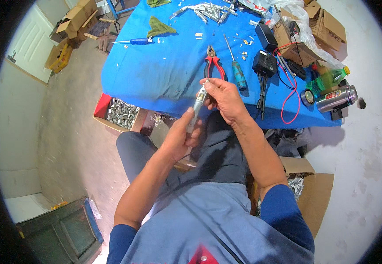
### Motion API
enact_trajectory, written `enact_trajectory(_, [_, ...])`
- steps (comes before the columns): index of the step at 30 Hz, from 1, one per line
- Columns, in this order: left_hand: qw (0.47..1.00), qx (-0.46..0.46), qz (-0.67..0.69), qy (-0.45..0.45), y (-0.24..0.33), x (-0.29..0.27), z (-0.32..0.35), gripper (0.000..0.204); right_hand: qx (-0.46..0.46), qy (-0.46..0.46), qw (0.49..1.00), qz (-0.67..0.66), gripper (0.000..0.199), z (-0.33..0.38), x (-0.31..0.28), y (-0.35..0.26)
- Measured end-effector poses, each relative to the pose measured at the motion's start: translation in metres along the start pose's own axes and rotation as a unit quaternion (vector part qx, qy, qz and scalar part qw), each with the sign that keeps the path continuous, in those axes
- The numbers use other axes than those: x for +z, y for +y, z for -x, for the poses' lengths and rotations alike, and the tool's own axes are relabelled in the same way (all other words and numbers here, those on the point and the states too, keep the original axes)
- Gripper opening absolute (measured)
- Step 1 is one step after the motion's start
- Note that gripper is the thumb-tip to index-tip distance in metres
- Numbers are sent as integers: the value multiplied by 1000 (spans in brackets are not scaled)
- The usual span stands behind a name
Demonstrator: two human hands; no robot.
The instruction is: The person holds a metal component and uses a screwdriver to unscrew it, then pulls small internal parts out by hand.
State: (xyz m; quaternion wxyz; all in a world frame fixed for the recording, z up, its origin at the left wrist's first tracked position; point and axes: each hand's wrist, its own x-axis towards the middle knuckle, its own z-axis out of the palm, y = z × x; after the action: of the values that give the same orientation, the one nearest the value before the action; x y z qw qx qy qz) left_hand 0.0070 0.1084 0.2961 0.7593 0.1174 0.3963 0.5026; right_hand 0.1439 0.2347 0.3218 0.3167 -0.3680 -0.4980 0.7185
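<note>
A slim silver metal piece with an opening near its upper end is held up just off the table's near edge, above my lap. My left hand is wrapped round its lower part, thumb along the side. With thumb and forefinger, my right hand pinches at its top end; whether a smaller part sits in that pinch is hidden. Just beyond lie red-handled pliers, jaws pointing away. To their right rests a screwdriver with a teal handle. Similar long silver pieces are heaped at the far side.
The blue-covered table also carries a blue screwdriver, green cloths, black adapters, red test leads, a green bottle and a steel flask. Boxes of metal parts stand below.
</note>
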Motion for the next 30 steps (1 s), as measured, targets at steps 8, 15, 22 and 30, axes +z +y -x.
enact_trajectory(8, [998, -13, 10, 53, 6, 3, -29, 47, 1, 24, 997, 78, 33, -36, -5, -5])
enact_trajectory(15, [994, -5, 59, 89, 12, 8, -51, 51, -164, 40, 963, 208, 31, -69, 0, 20])
enact_trajectory(22, [992, 36, -110, 54, 36, 10, -48, 59, -105, -85, 955, 265, 36, -92, 13, -43])
enact_trajectory(30, [930, 190, -245, 196, 79, -55, -24, 36, -242, -125, 806, 526, 37, -134, 43, -50])
